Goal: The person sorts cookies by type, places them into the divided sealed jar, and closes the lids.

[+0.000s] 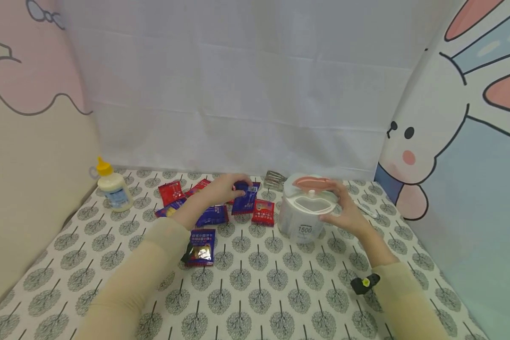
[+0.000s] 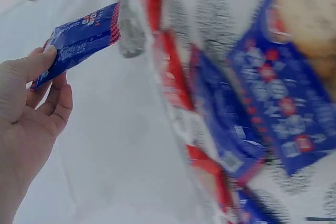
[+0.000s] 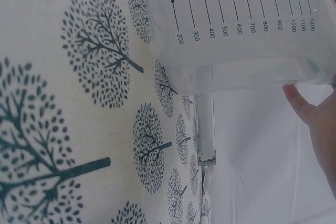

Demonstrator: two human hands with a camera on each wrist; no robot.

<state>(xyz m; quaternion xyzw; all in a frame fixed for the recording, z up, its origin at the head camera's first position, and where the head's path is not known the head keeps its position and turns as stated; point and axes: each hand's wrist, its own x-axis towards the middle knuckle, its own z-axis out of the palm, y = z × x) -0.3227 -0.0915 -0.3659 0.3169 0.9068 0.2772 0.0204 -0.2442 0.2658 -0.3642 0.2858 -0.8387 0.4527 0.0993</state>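
My left hand (image 1: 224,189) pinches a blue biscuit packet (image 1: 245,202) between thumb and fingers. In the left wrist view the packet (image 2: 81,38) is raised, its red-checked end pointing away from the palm. More blue packets (image 1: 202,245) and red packets (image 1: 263,212) lie around and below that hand; one blue packet shows a round biscuit (image 2: 310,11) on its front. My right hand (image 1: 347,212) grips the top of a clear plastic measuring jug (image 1: 303,226), thumb in front and fingers behind its lid (image 1: 312,186), which has a pink part. Volume marks run along the jug (image 3: 247,30) in the right wrist view.
A glue bottle (image 1: 115,189) with a yellow nozzle stands at the back left. Behind the packets lies a slotted metal spatula head (image 1: 274,180). A light-coloured flat strip (image 1: 367,209) lies right of the jug. Fabric walls (image 1: 246,94) border the tree-patterned tablecloth (image 1: 255,283).
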